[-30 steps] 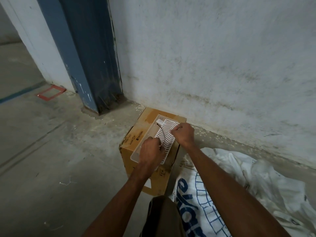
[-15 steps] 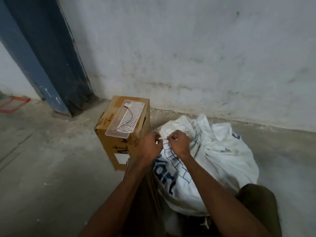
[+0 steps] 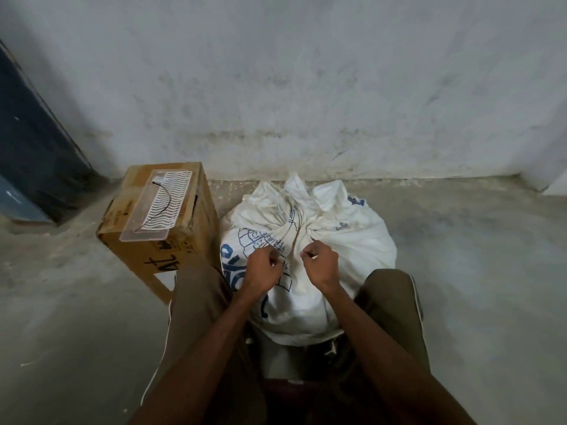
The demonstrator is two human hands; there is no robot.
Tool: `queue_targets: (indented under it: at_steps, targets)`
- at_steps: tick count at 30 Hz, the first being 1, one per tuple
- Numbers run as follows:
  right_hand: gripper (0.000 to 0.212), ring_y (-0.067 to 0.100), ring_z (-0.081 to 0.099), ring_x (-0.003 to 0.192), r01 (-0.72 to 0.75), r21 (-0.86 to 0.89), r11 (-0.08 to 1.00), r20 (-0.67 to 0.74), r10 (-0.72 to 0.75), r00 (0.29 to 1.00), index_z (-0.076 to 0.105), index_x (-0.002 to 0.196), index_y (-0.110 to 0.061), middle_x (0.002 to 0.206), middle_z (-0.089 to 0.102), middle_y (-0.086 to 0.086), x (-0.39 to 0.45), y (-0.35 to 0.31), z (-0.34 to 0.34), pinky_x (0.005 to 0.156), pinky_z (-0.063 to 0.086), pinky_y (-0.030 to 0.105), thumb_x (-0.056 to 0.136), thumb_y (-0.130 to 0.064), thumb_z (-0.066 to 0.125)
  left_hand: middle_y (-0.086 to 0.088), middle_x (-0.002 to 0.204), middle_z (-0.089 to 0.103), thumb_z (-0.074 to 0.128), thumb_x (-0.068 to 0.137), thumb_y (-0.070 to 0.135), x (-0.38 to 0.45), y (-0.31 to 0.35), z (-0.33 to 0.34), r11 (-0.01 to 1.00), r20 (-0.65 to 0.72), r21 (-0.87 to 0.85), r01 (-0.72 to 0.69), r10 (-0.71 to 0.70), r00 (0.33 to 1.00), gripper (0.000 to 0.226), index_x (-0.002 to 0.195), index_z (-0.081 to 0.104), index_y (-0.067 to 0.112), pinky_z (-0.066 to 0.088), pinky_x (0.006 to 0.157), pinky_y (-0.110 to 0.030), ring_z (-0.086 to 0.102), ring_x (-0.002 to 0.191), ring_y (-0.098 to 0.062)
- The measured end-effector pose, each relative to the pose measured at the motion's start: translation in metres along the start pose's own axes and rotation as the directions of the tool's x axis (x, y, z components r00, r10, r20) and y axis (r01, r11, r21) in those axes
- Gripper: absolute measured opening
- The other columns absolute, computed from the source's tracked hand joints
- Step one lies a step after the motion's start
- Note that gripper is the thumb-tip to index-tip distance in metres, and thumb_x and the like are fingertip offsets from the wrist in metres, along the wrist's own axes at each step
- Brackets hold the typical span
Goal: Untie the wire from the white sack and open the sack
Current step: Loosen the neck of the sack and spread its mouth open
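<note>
Concrete floor (image 3: 76,302): cardboard box (image 3: 171,237) left of white sack (image 3: 346,240); my left hand (image 3: 264,266) and right hand (image 3: 320,263) pinch its gathered cloth.

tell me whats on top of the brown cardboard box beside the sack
A clear plastic tray with a white wavy-slotted grid lies on the brown cardboard box, a thin dark wire curving across it. The box's contents are hidden.

A bare storeroom or utility corner (no furniture): stained plaster wall (image 3: 306,87), rough concrete floor (image 3: 475,286), cardboard box (image 3: 129,253).
</note>
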State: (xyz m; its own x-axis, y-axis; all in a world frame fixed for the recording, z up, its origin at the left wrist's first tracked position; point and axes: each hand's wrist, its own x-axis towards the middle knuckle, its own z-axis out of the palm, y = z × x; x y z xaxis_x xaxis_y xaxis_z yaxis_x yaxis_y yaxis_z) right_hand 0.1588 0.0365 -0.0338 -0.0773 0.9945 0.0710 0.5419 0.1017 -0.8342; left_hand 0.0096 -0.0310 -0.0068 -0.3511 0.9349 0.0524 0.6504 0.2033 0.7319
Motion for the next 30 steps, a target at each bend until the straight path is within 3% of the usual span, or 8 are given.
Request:
queue_targets:
  at_steps: [4,7,14,18,23,26,30]
  targets:
    - [0.005,0.008,0.065,0.077,-0.021,0.009,1.0,0.006,0.021,1.0,0.07,0.083,-0.012,0.08,0.071,-0.006,0.012,0.006,0.002,0.07,0.043,0.012,0.081,-0.007,0.071,-0.007,0.092,0.075,0.066,0.083,0.011,0.02,-0.003,0.012,1.0,0.029,-0.026,0.006,-0.005,1.0,0.017,0.098,0.072,0.008,0.057,0.083,-0.036,0.07,0.087,-0.022]
    - [0.007,0.01,0.066,0.078,-0.003,0.026,1.0,-0.002,0.003,1.0,0.07,0.086,-0.01,0.082,0.072,-0.003,0.029,0.011,0.007,0.073,0.049,0.019,0.081,-0.004,0.072,-0.006,0.098,0.074,0.068,0.085,0.013,0.04,-0.005,0.021,0.999,0.032,-0.033,-0.019,0.02,0.999,0.02,0.104,0.073,0.008,0.054,0.086,-0.028,0.069,0.09,-0.018]
    - [0.014,0.011,0.061,0.081,0.107,-0.039,0.993,0.003,-0.107,0.994,0.064,0.086,-0.017,0.083,0.066,-0.005,0.074,0.025,0.024,0.073,0.052,0.032,0.081,-0.004,0.065,-0.007,0.096,0.067,0.066,0.086,0.012,0.093,-0.016,0.042,0.997,-0.004,-0.015,-0.069,0.069,0.998,0.021,0.107,0.071,0.009,0.054,0.084,-0.033,0.064,0.091,-0.022]
    - [0.012,0.013,0.061,0.088,0.164,-0.06,0.985,0.005,-0.164,0.986,0.066,0.098,-0.02,0.095,0.067,-0.005,0.083,0.039,0.035,0.077,0.052,0.033,0.088,-0.015,0.066,-0.009,0.106,0.06,0.067,0.087,0.012,0.112,-0.025,0.06,0.996,-0.033,-0.08,-0.026,0.023,0.999,0.025,0.112,0.069,0.011,0.041,0.08,-0.001,0.062,0.091,-0.018]
    - [0.013,0.016,0.066,0.085,0.078,-0.044,0.996,-0.035,-0.08,0.996,0.068,0.101,-0.023,0.093,0.07,-0.004,0.085,0.038,0.045,0.076,0.052,0.033,0.093,-0.033,0.066,-0.004,0.099,0.061,0.055,0.087,0.046,0.116,-0.031,0.083,0.998,-0.044,-0.056,-0.003,0.001,0.999,0.037,0.11,0.066,0.02,0.049,0.085,-0.031,0.057,0.097,-0.02]
    - [0.014,0.017,0.066,0.086,0.037,-0.07,0.997,-0.011,-0.037,0.999,0.069,0.103,-0.023,0.097,0.071,-0.001,0.088,0.038,0.047,0.079,0.052,0.032,0.09,-0.027,0.068,-0.009,0.107,0.056,0.056,0.087,0.035,0.116,-0.03,0.089,1.0,-0.054,0.008,-0.006,0.006,0.999,0.034,0.115,0.062,0.016,0.046,0.09,-0.036,0.049,0.106,-0.025]
    - [0.015,0.007,0.061,0.082,0.002,-0.012,1.0,-0.034,-0.003,0.999,0.072,0.1,-0.018,0.094,0.071,-0.005,0.091,0.034,0.043,0.08,0.049,0.025,0.086,-0.012,0.07,-0.012,0.115,0.05,0.058,0.083,0.017,0.114,-0.025,0.093,0.999,-0.103,0.032,-0.029,0.033,0.994,0.04,0.123,0.056,0.012,0.042,0.095,-0.04,0.042,0.11,-0.027]
